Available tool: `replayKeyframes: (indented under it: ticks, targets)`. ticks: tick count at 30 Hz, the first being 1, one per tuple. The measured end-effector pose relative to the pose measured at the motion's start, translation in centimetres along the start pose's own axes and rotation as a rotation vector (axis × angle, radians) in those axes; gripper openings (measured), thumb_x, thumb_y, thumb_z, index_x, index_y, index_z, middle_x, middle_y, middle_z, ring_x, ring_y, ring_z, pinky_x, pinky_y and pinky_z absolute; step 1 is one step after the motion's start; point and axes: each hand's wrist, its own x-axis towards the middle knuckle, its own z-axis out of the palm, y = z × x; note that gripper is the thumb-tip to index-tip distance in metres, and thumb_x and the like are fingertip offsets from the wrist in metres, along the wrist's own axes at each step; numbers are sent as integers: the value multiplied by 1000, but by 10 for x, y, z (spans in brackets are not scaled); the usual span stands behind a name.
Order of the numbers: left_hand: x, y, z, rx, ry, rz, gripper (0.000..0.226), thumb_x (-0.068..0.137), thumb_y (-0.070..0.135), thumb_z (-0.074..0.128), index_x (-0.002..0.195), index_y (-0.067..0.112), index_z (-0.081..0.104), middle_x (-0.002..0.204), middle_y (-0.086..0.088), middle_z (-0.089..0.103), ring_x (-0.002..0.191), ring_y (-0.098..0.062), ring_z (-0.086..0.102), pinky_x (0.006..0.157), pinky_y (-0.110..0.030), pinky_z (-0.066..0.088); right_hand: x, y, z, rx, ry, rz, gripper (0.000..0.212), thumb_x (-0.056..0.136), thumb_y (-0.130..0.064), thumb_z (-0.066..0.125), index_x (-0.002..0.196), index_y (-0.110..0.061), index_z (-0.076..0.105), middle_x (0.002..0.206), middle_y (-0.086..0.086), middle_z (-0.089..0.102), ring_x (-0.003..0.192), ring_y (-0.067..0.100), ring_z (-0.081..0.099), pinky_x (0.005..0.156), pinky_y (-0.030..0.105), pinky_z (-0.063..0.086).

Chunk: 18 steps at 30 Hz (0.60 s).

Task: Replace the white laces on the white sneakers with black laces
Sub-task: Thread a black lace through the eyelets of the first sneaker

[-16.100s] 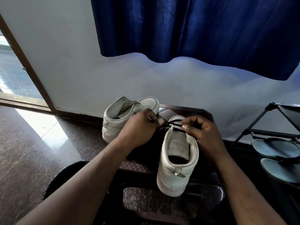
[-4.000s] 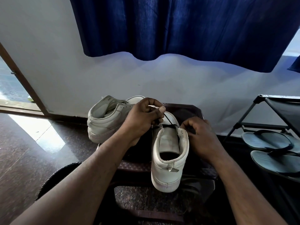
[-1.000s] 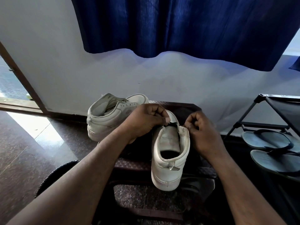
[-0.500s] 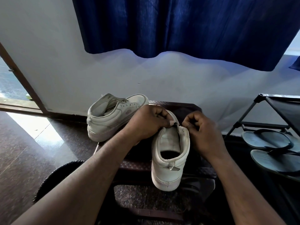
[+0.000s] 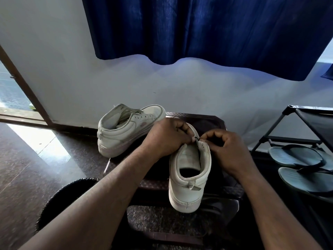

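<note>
A white sneaker (image 5: 187, 179) stands heel toward me on a dark stool (image 5: 212, 121). My left hand (image 5: 165, 137) curls over its left eyelet side and pinches a black lace (image 5: 198, 139) at the top of the tongue. My right hand (image 5: 228, 150) grips the right eyelet flap, fingertips meeting the left hand's at the lace. Most of the lace is hidden under my hands. A second white sneaker (image 5: 126, 127) lies to the left, unlaced, with bare eyelets showing.
A white wall with a blue curtain (image 5: 198, 27) is behind the stool. A black shoe rack (image 5: 295, 127) with grey flip-flops (image 5: 297, 156) stands at the right. A dark round mat (image 5: 59, 197) lies near my left forearm. A doorway opens at far left.
My two hands have drawn closer together at the top of the tongue; the stretch of black lace seen between them a second ago is now almost covered.
</note>
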Motion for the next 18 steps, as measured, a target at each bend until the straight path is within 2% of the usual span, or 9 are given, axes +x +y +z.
replayKeyframes:
  ticks: [5,9,13,16,18]
  targets:
    - [0,1,0,41,8,-8,10,80,21,85,86,23,77,74,6,76,64,-2,62,70,-24,50,-2,-3,-4,-97,-10,-103,12,84,-16,84,83,-26,77,80,-15,76,76,2,70,75,23,55]
    - [1,3,1,82,0,-3,10,79,17,82,85,22,77,76,6,76,65,-4,63,70,-25,52,-4,1,-4,-178,69,-289,15,81,-11,86,85,-24,79,82,-18,75,75,-1,69,72,30,58]
    - [0,3,2,75,7,-3,9,79,16,82,84,21,77,76,6,76,65,-3,63,68,-23,50,-6,6,-2,-243,154,-460,17,80,-4,86,90,-17,81,89,-12,77,79,3,71,71,33,58]
    - [0,1,3,46,12,-9,10,80,16,83,84,22,76,75,6,76,65,-2,63,69,-23,49,-4,7,-2,-178,122,-413,17,80,-2,86,86,-17,80,84,-13,76,77,4,71,71,33,58]
    - [0,0,3,42,9,-5,10,80,15,82,84,22,76,76,5,76,67,-4,64,70,-25,52,-3,6,-2,-65,91,-279,16,80,-2,85,82,-17,79,81,-12,76,76,7,71,73,31,58]
